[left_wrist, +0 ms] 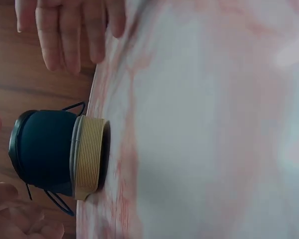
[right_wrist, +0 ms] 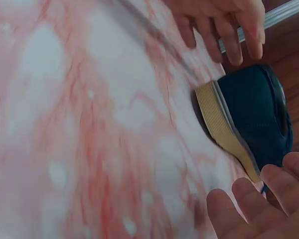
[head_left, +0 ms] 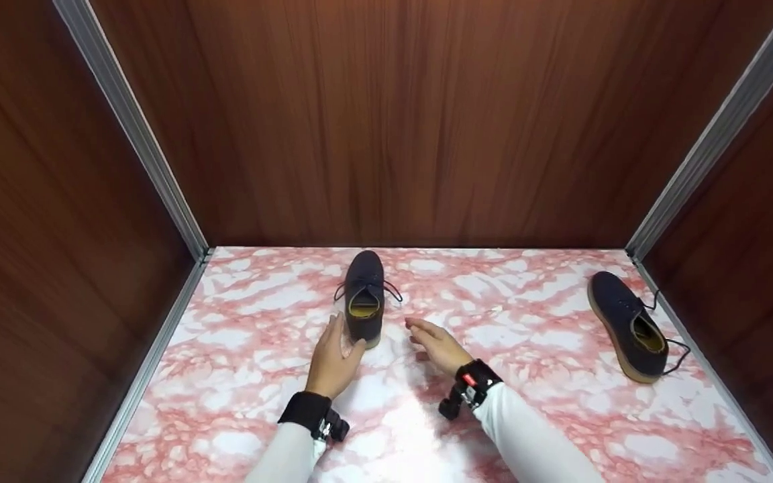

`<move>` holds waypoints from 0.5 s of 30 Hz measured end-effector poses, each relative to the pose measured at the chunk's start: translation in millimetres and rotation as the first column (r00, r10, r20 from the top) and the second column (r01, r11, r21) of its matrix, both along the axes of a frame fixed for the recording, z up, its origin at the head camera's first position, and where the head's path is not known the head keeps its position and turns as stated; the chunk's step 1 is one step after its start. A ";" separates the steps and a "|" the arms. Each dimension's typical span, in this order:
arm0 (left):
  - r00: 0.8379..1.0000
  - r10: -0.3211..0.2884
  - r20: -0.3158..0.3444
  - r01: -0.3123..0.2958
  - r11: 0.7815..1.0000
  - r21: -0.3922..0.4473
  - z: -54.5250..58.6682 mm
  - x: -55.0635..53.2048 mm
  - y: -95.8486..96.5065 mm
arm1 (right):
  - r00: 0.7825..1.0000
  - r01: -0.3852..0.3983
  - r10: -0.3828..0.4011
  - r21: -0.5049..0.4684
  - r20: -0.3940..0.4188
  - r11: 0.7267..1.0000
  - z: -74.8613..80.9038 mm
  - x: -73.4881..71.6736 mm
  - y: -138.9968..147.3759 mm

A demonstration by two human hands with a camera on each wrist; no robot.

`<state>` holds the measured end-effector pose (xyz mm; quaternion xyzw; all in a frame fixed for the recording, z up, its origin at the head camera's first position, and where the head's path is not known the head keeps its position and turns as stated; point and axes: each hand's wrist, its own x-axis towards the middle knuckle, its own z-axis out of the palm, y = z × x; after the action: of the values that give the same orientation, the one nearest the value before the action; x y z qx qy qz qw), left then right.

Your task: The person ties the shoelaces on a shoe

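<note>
Shoe (head_left: 364,295) near tabletop (head_left: 494,315) far edge — left hand (head_left: 334,360) close, right hand (head_left: 441,345) across a gap, each grip spread.

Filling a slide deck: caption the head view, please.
Left hand and right hand flank a dark lace-up shoe; a similar shoe sits at right.

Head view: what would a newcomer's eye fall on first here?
Probably the central shoe, dark against the pink marbled surface, with the left hand and right hand on either side of its heel. Next, perhaps the second shoe, standing angled near the right wall.
</note>
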<state>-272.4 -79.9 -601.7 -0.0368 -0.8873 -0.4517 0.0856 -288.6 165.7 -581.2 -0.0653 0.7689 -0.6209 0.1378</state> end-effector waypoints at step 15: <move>0.996 -0.068 -0.061 0.033 0.895 -0.445 -4.5 29.8 -0.3 | 0.848 0.407 -0.046 0.595 -0.527 0.693 24.0 -5.5 120.1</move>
<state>-242.6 -80.1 -606.2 -0.0953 -0.9617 -0.2381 0.0966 -294.1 285.8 -557.2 -0.0601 0.9541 -0.2676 -0.1204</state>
